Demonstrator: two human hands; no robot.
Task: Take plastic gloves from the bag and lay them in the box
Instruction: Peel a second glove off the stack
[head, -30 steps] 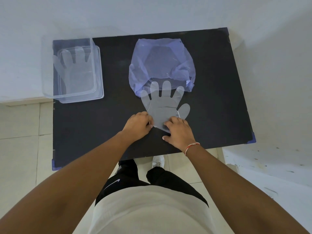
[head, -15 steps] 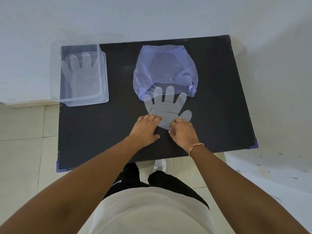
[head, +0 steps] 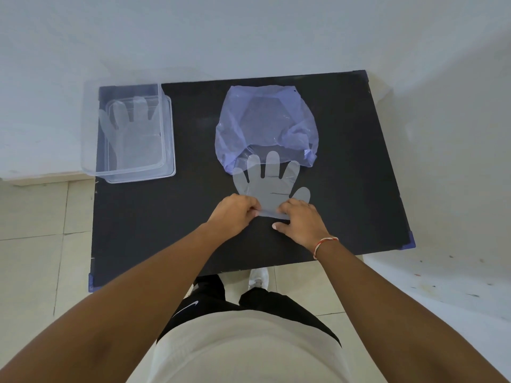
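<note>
A clear plastic glove [head: 269,186] lies flat on the black table [head: 354,167], fingers pointing away and overlapping the mouth of the pale purple bag [head: 265,120]. My left hand [head: 233,214] pinches the glove's cuff at its left corner. My right hand [head: 300,221] pinches the cuff at its right corner. The clear box [head: 166,134] stands at the table's far left corner, with another glove [head: 132,128] lying flat inside it.
White walls rise behind and to the right of the table. Pale floor tiles [head: 36,244] show to the left. A white ledge [head: 442,283] sits at the right, below the table's near corner.
Both hands shifted their hold along the glove's cuff and now pinch it at both corners. The glove has stayed in front of the bag.
</note>
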